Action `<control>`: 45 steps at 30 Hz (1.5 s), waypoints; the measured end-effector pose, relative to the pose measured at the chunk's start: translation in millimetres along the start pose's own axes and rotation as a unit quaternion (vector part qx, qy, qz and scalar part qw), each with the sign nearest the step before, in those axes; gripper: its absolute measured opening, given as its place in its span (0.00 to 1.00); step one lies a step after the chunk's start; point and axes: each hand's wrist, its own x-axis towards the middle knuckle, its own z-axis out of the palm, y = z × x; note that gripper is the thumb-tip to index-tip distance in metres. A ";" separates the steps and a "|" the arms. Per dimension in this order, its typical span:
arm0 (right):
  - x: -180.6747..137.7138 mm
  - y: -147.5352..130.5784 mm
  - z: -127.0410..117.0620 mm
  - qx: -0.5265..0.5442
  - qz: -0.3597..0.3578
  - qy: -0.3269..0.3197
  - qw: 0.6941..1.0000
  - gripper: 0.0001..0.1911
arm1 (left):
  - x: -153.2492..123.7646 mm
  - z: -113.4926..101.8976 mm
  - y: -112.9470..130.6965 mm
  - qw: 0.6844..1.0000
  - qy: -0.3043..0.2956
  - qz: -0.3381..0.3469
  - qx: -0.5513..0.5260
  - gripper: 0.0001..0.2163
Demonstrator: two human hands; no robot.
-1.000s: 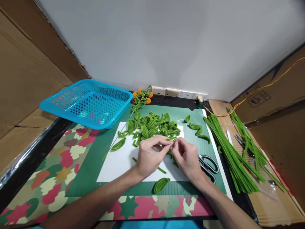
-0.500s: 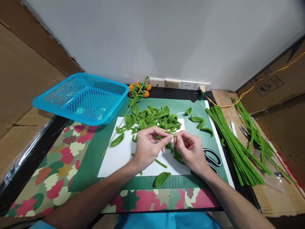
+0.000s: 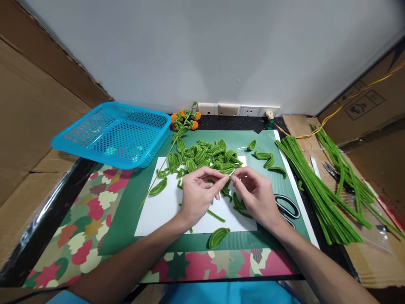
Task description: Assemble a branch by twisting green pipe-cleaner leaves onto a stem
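Note:
My left hand (image 3: 204, 192) and my right hand (image 3: 255, 190) meet fingertip to fingertip above a white sheet of paper (image 3: 152, 219). Both pinch a short green pipe cleaner (image 3: 229, 177), mostly hidden by the fingers. Behind them lies a heap of green pipe-cleaner leaves (image 3: 201, 156). One loose leaf (image 3: 219, 237) rests in front of the hands, and another leaf (image 3: 158, 187) is to the left. A straight cut piece (image 3: 216, 215) lies on the paper below my left hand. Scissors (image 3: 287, 207) with black handles sit right of my right wrist, their blades hidden.
A blue mesh basket (image 3: 144, 157) stands at the back left. Beside it are orange pipe-cleaner flowers (image 3: 194, 125) on a green stem. Long green pipe cleaners (image 3: 316, 190) lie in a bundle on the right, near pliers (image 3: 332, 171). Power sockets (image 3: 249, 111) line the wall.
My fingertips have drawn closer together around the small green piece. The whole view has shifted slightly; the objects on the table stay where they were.

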 end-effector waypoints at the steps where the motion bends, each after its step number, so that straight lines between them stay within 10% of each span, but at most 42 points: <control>1: 0.0 0.4 0.2 -0.012 -0.004 0.001 1.000 0.09 | 0.1 -0.2 -0.4 1.000 -0.002 0.001 0.002 0.09; 20: -5.0 10.9 3.3 -0.312 -0.286 0.024 0.905 0.10 | -3.4 -2.7 6.1 0.989 -0.104 -0.043 -0.092 0.13; 34: -7.1 4.0 3.4 -0.131 -0.156 0.006 0.979 0.08 | 3.1 -5.8 1.4 0.985 -0.129 -0.048 -0.108 0.14; 45: -3.7 1.0 4.2 -0.145 -0.123 0.027 0.981 0.09 | 0.0 -2.7 -9.0 0.993 -0.082 -0.043 -0.069 0.12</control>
